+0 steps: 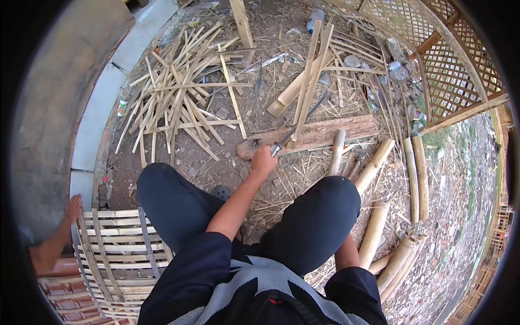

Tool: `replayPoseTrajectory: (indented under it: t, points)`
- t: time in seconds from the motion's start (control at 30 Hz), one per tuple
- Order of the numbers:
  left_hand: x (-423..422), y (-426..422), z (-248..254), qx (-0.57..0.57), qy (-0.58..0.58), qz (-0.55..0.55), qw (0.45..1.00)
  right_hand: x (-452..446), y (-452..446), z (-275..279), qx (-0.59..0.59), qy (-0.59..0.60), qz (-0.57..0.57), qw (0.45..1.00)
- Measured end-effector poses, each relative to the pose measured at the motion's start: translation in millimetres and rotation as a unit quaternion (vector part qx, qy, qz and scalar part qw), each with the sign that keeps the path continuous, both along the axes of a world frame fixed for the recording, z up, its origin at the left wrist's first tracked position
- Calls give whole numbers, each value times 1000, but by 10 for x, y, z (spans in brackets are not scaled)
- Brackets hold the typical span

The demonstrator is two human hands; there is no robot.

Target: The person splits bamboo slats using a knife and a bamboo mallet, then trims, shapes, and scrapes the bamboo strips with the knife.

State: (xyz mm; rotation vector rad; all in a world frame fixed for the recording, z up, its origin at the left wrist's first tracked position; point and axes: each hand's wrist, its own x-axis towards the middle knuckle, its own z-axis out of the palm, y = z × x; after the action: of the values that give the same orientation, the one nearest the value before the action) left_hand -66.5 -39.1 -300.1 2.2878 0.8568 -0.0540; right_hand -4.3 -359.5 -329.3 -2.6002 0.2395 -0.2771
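My left hand [264, 160] is wrapped round the handle of a machete [310, 111], held in front of my knees. Its dark blade slants up and to the right, over a thick wooden plank [336, 132] on the ground. Two long bamboo strips [314, 76] cross the blade, their near ends at the plank; whether the blade touches them I cannot tell. Of my right arm only part of the forearm shows beside my right thigh; the hand is hidden behind the leg.
A tangled pile of split bamboo strips [181, 89] lies ahead on the left. Bamboo poles [374, 233] are at my right, and a half-round bamboo piece [298, 89] beyond the plank. Another person's hand [73, 208] touches the ledge near a slatted bamboo seat [119, 233]. Lattice panels [455, 70] stand at right.
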Motion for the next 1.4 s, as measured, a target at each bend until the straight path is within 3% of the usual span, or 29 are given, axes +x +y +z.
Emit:
replayPoseTrajectory:
  t: [0.27,0.47,0.5,0.57,0.63,0.67,0.7,0.8,0.87,0.9,0.93,0.97,1.07,1.13,1.2,1.27,1.33,1.4]
  points:
    - [-2,-21,36,-10,21,-1,1000,-252,289,522,72,28,59,995]
    - [14,-17,105,-12,28,-1,1000,178,386,809,73,-72,139,985]
    - [3,-3,116,-18,27,2,999,273,442,978,101,-72,151,981]
    - [1,2,77,-9,26,7,1000,443,641,1737,293,30,134,946]
    - [0,4,20,-4,23,5,1000,746,641,2033,229,-98,173,953]
    - [-5,5,-12,-3,20,1,1000,646,851,2531,307,-105,169,930]
    - [-4,3,-24,-3,17,-3,1000,716,902,2650,377,-123,156,905]
    - [-28,-7,-51,16,-6,-6,1000,855,1001,2646,429,-174,180,868]
    - [-80,-31,-67,6,2,-7,1000,827,1073,1863,446,-133,215,859]
    - [-64,-38,-51,2,2,-9,1000,774,892,1296,193,-57,210,957]
    - [-6,-39,20,5,10,-25,1000,719,713,738,-84,-2,218,972]
    - [77,-31,116,9,16,-36,999,560,702,894,-143,129,266,944]
    - [76,123,-22,23,49,-45,997,539,649,1163,-113,129,281,944]
    - [73,103,-98,20,43,-47,998,652,684,1660,-120,92,266,952]
    - [-65,15,-75,4,18,-37,999,855,603,1963,-58,-66,255,963]
    - [-145,-78,-15,7,18,-46,999,977,687,2591,93,-1,223,970]
    - [-142,-62,2,15,13,-51,998,959,833,3068,230,-53,221,946]
    - [-131,-63,-15,22,8,-55,998,901,979,3133,314,-78,185,928]
